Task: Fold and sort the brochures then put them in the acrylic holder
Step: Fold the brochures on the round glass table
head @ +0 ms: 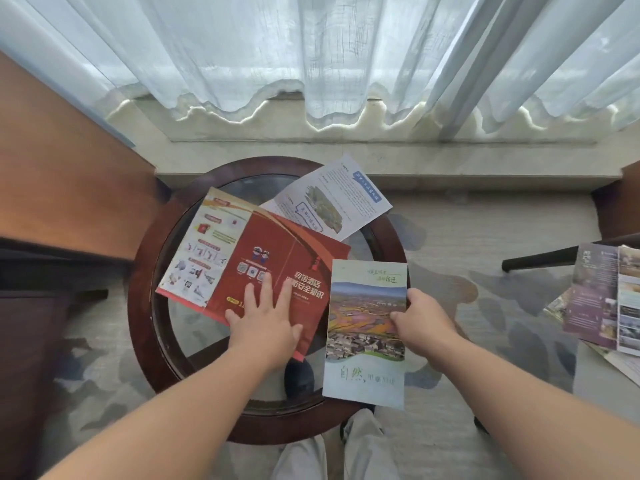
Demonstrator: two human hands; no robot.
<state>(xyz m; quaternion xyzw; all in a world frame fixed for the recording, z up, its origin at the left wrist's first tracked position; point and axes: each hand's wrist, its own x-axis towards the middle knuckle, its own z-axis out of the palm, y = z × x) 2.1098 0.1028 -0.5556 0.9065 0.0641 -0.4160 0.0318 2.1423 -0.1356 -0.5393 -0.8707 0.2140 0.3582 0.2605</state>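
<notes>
Right hand (420, 323) pinches a folded landscape brochure (367, 330); left hand (266, 318) flat on the unfolded red brochure (263, 251), white leaflet (332, 199) at 12 o'clock; no holder visible.

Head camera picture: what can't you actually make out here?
- Acrylic holder: not in view.
- Purple brochures: cut off by the right edge.
- White leaflet: print too small; the red brochure covers its near corner.
- Red brochure's lower text: hidden under the left hand.
</notes>
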